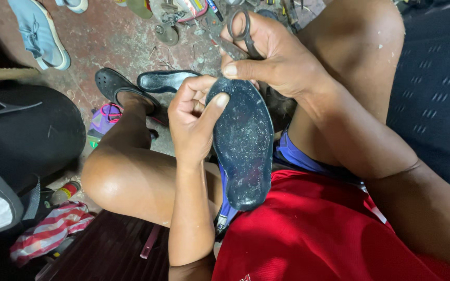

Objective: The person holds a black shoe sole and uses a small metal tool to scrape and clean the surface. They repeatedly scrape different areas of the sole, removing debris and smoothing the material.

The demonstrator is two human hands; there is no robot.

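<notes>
A dark blue, dusty shoe insole (244, 145) stands on end in front of my lap, toe end up. My left hand (192, 117) grips its upper left edge, thumb pressed on the face. My right hand (272, 54) holds black-handled scissors (243, 34) at the top edge of the insole, fingers through the loops; the blades are hidden behind the hand and insole. Both hands meet at the toe end.
On the stained floor lie a black clog (113, 83) on my left foot, a black insole-shaped piece (165, 80), a light blue sneaker (40, 34), a purple shoe (105, 119) and scattered tools (178, 13). A black bag (22, 130) and striped cloth (50, 231) sit left.
</notes>
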